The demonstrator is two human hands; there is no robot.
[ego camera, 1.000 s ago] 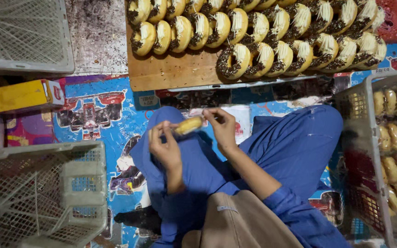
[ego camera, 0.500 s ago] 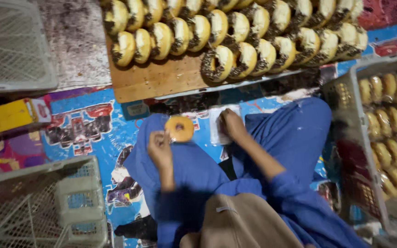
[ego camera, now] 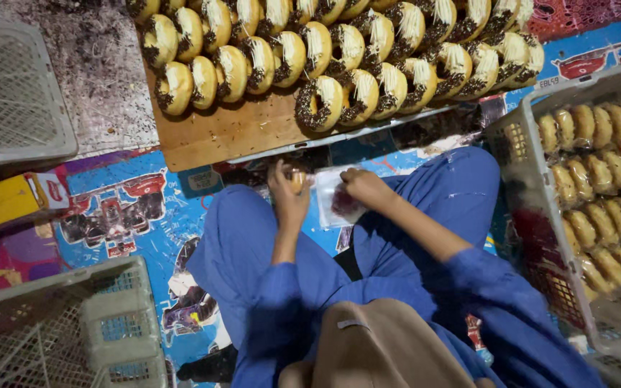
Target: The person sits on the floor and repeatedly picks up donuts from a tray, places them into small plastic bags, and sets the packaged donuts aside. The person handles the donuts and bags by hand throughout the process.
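Golden and ring-shaped, a small plain doughnut (ego camera: 297,177) sits pinched in the fingers of the left hand (ego camera: 288,197), raised in front of the knees so its edge faces the clear plastic wrapper (ego camera: 338,203) just beside it. The right hand (ego camera: 365,188) is closed on the top of that thin bag, gripping it so that the mouth stays within reach of the doughnut; whether the mouth is already spread open is hard to tell. Both hands work low over the lap of blue trousers (ego camera: 425,215), close to the floor's bright printed blue mat (ego camera: 131,215). Just ahead lies a flat wooden board (ego camera: 217,136) carrying rows of chocolate-and-white-topped doughnuts (ego camera: 339,57), leaned on one another on edge, likely to save room and spare the toppings. At the right a grey plastic crate (ego camera: 515,136) holds plain golden doughnuts (ego camera: 598,179) in rows, near the right arm. Empty-looking white mesh crates (ego camera: 16,100) stand further left.
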